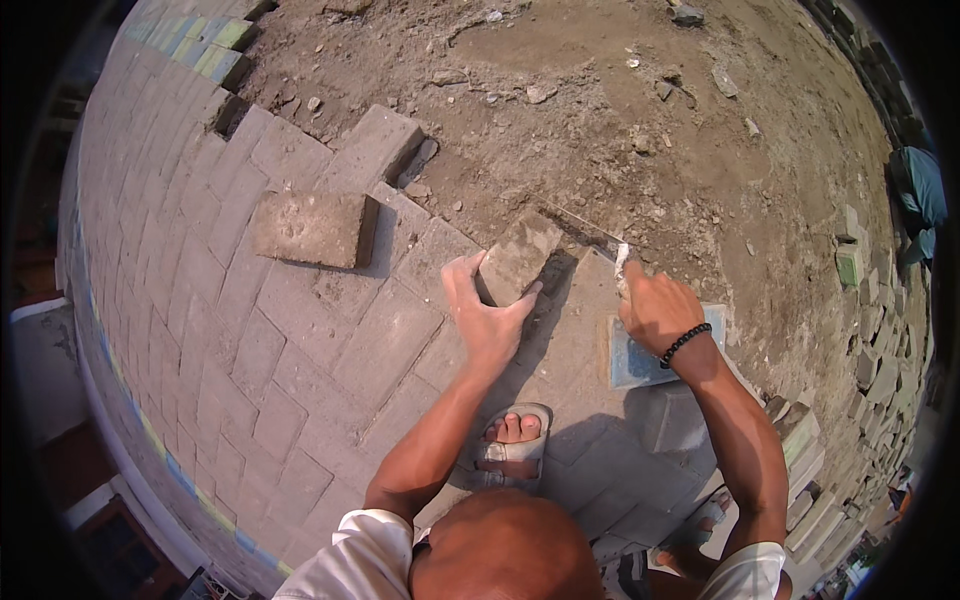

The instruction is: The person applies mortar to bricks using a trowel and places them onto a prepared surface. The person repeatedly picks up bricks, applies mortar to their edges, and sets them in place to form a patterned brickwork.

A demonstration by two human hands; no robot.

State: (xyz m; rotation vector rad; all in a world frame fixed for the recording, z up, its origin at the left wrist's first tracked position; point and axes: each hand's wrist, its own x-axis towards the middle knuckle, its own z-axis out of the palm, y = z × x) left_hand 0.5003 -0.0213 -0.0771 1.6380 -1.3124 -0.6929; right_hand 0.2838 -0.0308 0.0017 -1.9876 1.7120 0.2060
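My left hand (488, 318) grips a grey-brown paving block (526, 250), thumb on one side and fingers on the other. The block is tilted at the ragged edge of the laid paving (400, 340), above a strip of loose soil. In my right hand (660, 308), closed, is a thin tool with a whitish handle (623, 262). Its narrow shaft or blade points left toward the far end of the block; its exact kind is unclear. Another loose paving block (312, 228) lies on the paving to the left of my left hand.
Bare soil with stones (600, 120) spreads beyond the paving edge. A blue-faced block (640, 352) and a grey block (672, 418) sit under my right forearm. Several piled blocks (870, 350) line the right side. A person's teal clothing (918, 190) shows at far right.
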